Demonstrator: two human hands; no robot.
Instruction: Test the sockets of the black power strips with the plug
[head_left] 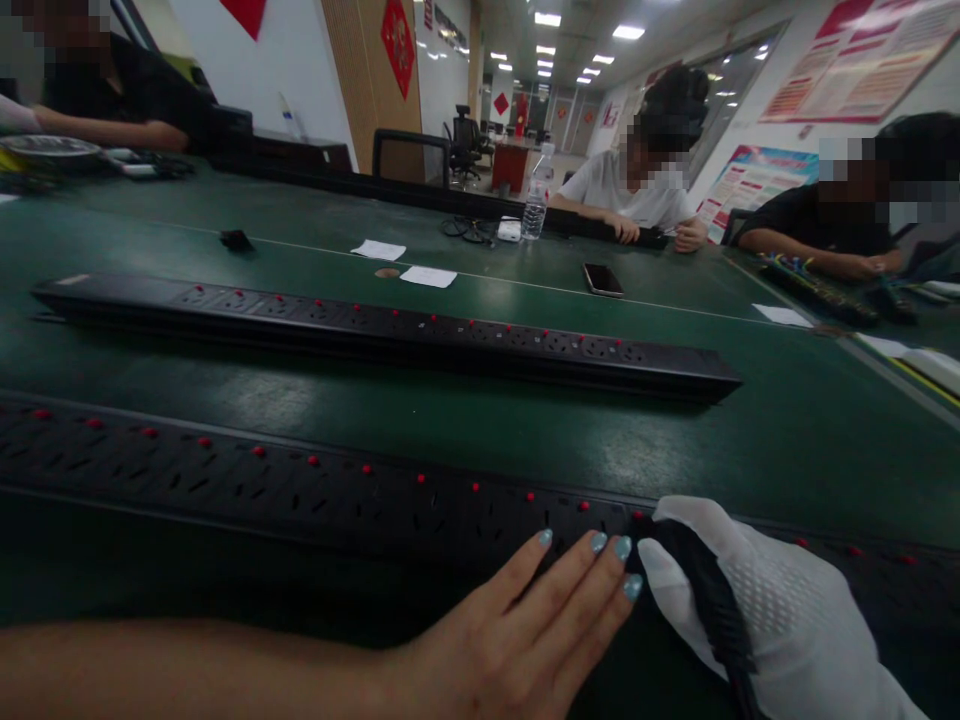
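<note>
While my left hand (502,645) lies bare with its fingers stretched out, close together, and their tips on the nearer black power strip (330,515), my right hand (802,610), in a white glove with raised dots, grips a black plug (690,555) between thumb and fingers. The plug sits at the face of that strip, just beside my left fingertips; whether its prongs are in a socket I cannot tell, because the glove and the plug's own body hide them. Its black cable (739,675) runs down past my glove toward the lower edge of my view.

The nearer strip lies right in front of me across the green worktop (840,440), its sockets facing up and a row of red dots along its far side. Beyond it, apart from it and slightly slanted, rests a second black power strip (420,330), also socket side up.

Past that I see a small black object (237,241), two white paper slips (403,262), a phone (602,280) and an upright clear bottle (537,200) beside a small white item (509,229). Across from me sits a person in a white shirt (600,185); others in dark tops (795,220) sit to the right and left.
</note>
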